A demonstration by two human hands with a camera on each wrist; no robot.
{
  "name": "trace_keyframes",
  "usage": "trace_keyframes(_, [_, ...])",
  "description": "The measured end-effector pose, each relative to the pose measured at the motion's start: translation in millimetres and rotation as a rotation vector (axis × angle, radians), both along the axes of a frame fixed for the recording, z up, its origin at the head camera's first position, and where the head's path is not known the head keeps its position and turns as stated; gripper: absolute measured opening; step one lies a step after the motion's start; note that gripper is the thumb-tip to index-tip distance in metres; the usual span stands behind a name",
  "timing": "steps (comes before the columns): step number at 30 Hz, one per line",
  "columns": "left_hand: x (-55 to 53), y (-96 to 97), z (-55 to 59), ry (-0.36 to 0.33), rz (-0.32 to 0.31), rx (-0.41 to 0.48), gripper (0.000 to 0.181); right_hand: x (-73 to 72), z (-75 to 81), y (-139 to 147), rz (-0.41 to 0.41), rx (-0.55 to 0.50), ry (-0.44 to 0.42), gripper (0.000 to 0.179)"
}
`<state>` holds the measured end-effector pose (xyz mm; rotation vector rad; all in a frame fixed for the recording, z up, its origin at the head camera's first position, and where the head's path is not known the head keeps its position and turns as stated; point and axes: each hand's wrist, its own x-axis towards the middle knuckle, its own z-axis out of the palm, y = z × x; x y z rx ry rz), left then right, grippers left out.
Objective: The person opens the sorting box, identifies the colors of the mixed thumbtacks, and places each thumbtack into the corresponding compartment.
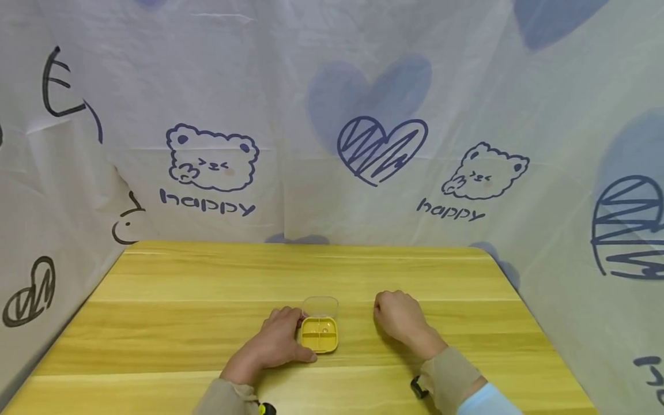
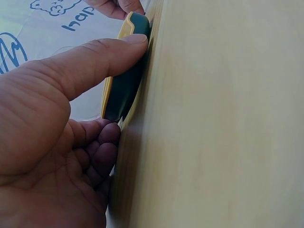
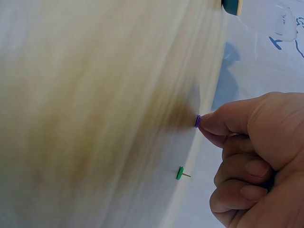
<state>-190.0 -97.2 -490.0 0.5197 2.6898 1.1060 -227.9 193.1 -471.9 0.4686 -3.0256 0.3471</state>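
Gripping between thumb and fingers, your left hand (image 1: 277, 340) has the yellow box (image 1: 328, 343) on the table (image 1: 207, 334), clear lid (image 1: 320, 306) open; rightward, your right hand (image 1: 402, 317) pinches a purple pin (image 3: 197, 121), a green pin (image 3: 180, 173) nearby, point up.

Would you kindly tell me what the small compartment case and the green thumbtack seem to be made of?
The compartment case: probably moulded plastic, its body smooth and opaque, its lid see-through. The green thumbtack: likely a plastic head, given its even, bright colour, and a metal-looking pin, thin and straight.
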Motion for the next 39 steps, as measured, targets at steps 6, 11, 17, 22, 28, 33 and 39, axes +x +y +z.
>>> trace_keyframes(6, [-0.6,2.4,-0.3,-0.004,-0.001,0.014,0.07,0.5,4.5,1.9,-0.055,-0.092,-0.048,0.012])
trace_keyframes(11, [-0.4,2.2,-1.1,-0.011,0.01,0.005,0.07,6.7,15.4,-1.2,-0.161,-0.497,-0.13,0.02])
trace_keyframes(17, [-0.2,2.2,-0.6,-0.014,0.005,0.002,0.07,17.8,21.2,-11.0,-0.259,-1.129,-0.279,0.022])
trace_keyframes(22, [-1.1,3.2,0.1,-0.003,0.0,-0.007,0.072,24.6,20.3,-20.8,-0.258,-1.461,-0.402,0.017])
trace_keyframes(28, [-0.2,3.4,3.7,-0.009,0.007,-0.008,0.072,25.7,18.2,-26.4,-0.186,-1.632,-0.508,0.014])
trace_keyframes(33, [0.3,3.4,3.6,-0.013,0.006,0.002,0.07,25.9,18.7,-25.4,-0.126,-1.83,-0.713,0.017])
trace_keyframes(39, [-0.2,1.4,1.7,-0.016,0.011,-0.003,0.07,26.8,18.9,-25.5,-0.01,-2.041,-0.967,0.025])
